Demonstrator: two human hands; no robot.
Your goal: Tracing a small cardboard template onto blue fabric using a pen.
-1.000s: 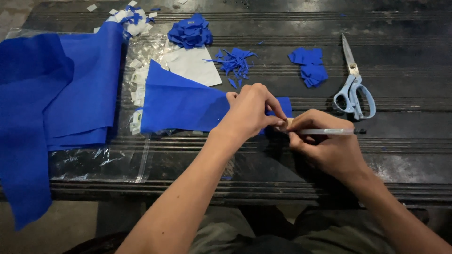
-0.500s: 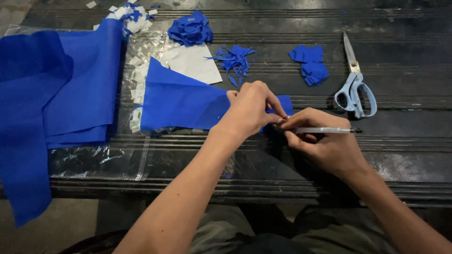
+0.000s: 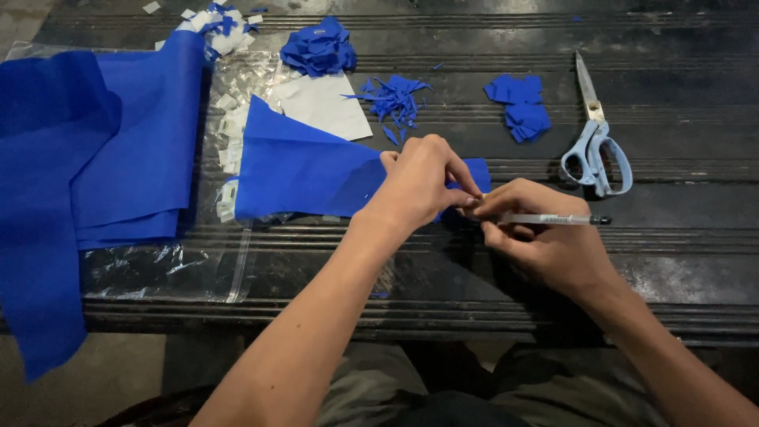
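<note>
Dark, ridged bench [image 3: 696,261] seen from above, carrying a clear plastic sheet [image 3: 170,269] at left, over which large blue sheets [image 3: 103,158] are draped, one hanging past the near edge. A folded blue piece [image 3: 300,170] lies at centre beside a white sheet [image 3: 324,107]. Farther back lie a crumpled blue rosette [image 3: 319,47], blue slivers [image 3: 395,99] and stacked blue cut-outs [image 3: 518,103]; pale-handled scissors [image 3: 597,142] lie at right.

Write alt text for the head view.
Left hand pinches a blue paper strip while right hand holds a pen against it, on a dark slatted table. Scissors lie to the right.
</note>
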